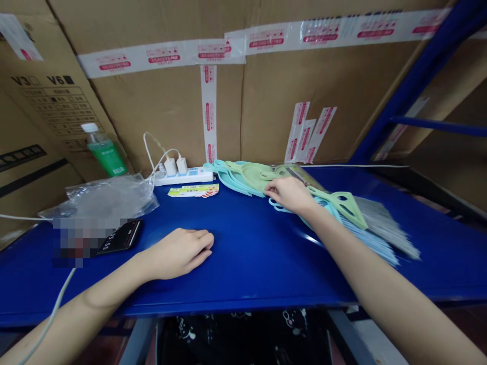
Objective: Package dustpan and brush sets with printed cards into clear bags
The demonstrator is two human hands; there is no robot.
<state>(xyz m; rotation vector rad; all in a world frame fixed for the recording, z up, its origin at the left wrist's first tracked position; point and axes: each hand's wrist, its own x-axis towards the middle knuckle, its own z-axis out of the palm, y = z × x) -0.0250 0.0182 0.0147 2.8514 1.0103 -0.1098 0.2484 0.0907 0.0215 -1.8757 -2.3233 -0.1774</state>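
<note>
My left hand (180, 252) lies on the blue tabletop (232, 268) with its fingers loosely curled and nothing visible in them. At the back of the table, my right hand (292, 193) is closed, its fingertips pinched at the right edge of a green dustpan (251, 175). What sits between those fingertips is hidden. Light-blue dustpans (232, 182) lie beneath the green one. Just right of the hand rests a green hand broom (348, 208) with grey bristles. A blue-bristled broom (367, 241) lies partly under it, and my forearm covers part of these pieces.
A white power strip (186, 176) with plugged-in chargers stands by the cardboard wall (160, 111). Near it lies a torn yellow-green wrapper (196, 190). Clear plastic bags (106, 197), a green bottle (104, 152) and a black phone (124, 237) occupy the left side.
</note>
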